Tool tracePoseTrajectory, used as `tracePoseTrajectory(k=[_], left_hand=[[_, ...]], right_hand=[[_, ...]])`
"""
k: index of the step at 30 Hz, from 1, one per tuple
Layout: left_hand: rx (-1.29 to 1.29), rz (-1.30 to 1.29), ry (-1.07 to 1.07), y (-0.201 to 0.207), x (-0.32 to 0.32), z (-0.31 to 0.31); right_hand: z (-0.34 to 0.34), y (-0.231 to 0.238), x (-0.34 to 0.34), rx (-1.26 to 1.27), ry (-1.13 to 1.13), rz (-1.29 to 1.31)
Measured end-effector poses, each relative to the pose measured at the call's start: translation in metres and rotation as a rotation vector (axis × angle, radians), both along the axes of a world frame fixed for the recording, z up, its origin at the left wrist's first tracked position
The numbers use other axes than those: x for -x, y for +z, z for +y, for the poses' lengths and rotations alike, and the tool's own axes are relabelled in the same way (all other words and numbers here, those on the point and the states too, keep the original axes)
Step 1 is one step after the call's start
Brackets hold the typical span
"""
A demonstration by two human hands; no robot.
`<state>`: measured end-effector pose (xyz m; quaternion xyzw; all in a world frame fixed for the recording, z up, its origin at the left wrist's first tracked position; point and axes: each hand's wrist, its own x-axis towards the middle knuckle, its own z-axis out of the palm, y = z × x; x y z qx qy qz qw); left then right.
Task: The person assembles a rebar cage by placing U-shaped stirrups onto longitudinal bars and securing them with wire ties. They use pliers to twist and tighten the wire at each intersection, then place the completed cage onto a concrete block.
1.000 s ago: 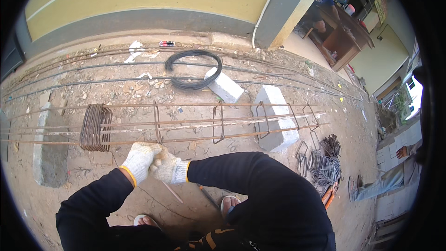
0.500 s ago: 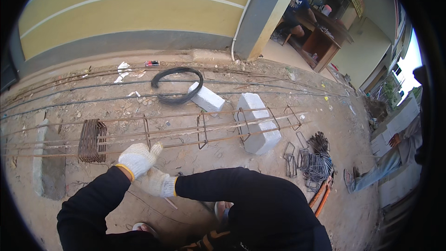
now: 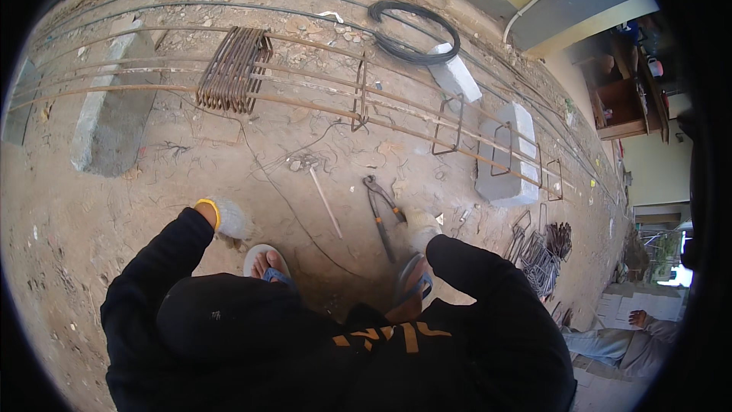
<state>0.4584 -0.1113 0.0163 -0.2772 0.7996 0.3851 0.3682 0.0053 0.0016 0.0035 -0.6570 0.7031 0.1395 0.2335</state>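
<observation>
My left hand [image 3: 231,219], in a white knitted glove with a yellow cuff, hangs low over the dirt beside my left foot; its fingers are blurred. My right hand [image 3: 422,227], gloved too, is down by my right foot at the handle of a pair of pincers [image 3: 377,202]. Whether its fingers close round that handle is hidden. Beyond my hands a rebar cage [image 3: 305,107] of long rusty bars lies across concrete blocks. A tight bundle of stirrups [image 3: 232,70] hangs on its left part, with single stirrups [image 3: 360,93] spaced farther right.
One concrete block [image 3: 114,107] supports the bars at left, another [image 3: 509,156] at right. A black wire coil [image 3: 415,33] leans over a smaller block [image 3: 456,75]. Loose stirrups [image 3: 540,255] lie heaped at right, near another person's leg [image 3: 591,345]. A thin stick [image 3: 326,202] lies before me.
My hands, together at the cage's near side before, have parted and come down low on either side of my feet. The view has tilted downward, bringing the pincers into sight.
</observation>
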Motion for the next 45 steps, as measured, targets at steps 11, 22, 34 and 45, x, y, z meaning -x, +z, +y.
tracePoseTrajectory(k=[11, 22, 34, 45], left_hand=[[-0.137, 0.828, 0.923, -0.069, 0.163, 0.063], [-0.515, 1.115, 0.757, -0.026, 0.176, 0.036], [-0.672, 1.43, 0.768, -0.019, 0.199, 0.032], [-0.834, 1.298, 0.769, -0.005, 0.181, 0.025]], right_hand=[[0.013, 0.103, -0.102, -0.003, -0.414, -0.315], [-0.021, 0.221, -0.195, 0.048, -0.635, -0.371], [-0.056, 0.255, -0.21, 0.126, -0.452, -0.173], [-0.05, 0.237, -0.198, 0.138, -0.647, -0.277]])
